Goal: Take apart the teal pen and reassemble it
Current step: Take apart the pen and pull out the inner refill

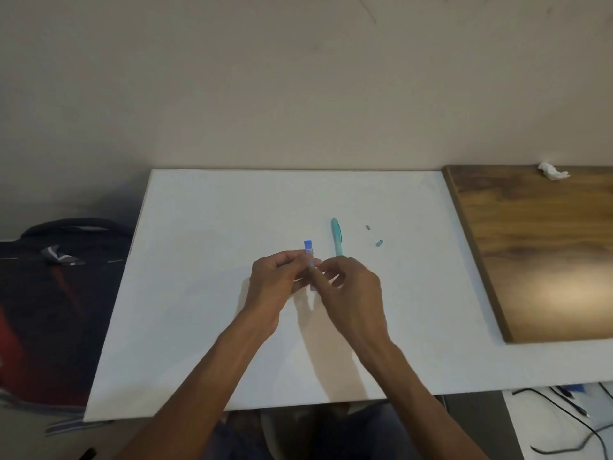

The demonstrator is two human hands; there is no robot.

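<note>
I hold the blue refill [310, 260] upright between both hands: left hand [275, 283] pinches it, right hand [351, 287] closes on its lower part. The teal pen body [337, 237] lies on the white table [199, 260], its small parts [379, 243] set aside so nothing is lost.

White table [205, 293] with pen barrel [337, 237]

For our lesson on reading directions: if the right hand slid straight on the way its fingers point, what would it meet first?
The right hand points up-left toward the left hand. It would likely meet the blue-capped refill pinched between them first, then the left hand's fingers; depth is unclear.
</note>
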